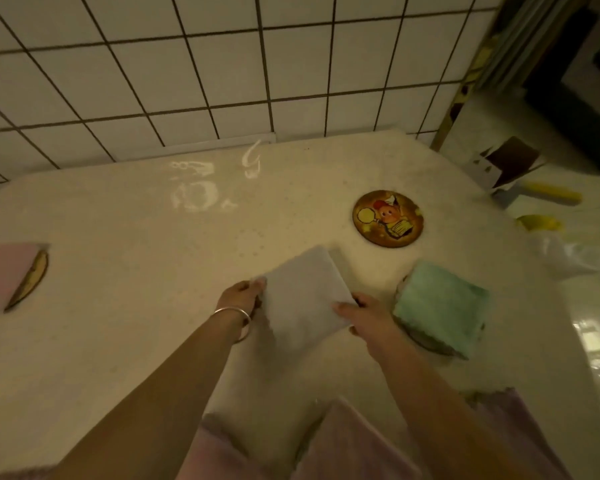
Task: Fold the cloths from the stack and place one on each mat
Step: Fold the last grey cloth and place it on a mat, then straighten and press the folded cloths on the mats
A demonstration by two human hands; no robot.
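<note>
Head view: both hands (pixel 243 296) (pixel 364 315) gripping white cloth (pixel 302 299) edges, seemingly folded.

white cloth (pixel 303 299) folded, held above counter | green cloth (pixel 442 303) on mat | round mat (pixel 388 218) bare

Green cloth (pixel 442 308) hides most of its mat (pixel 426 344); pink cloth (pixel 0 275) and purple stack (pixel 343 445) are cut by frame edges.

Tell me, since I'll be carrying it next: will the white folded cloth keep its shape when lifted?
Probably not: the white cloth looks soft, and both the left hand and right hand hold its edges. It seems light, and one-handed it would likely droop and unfold.
</note>
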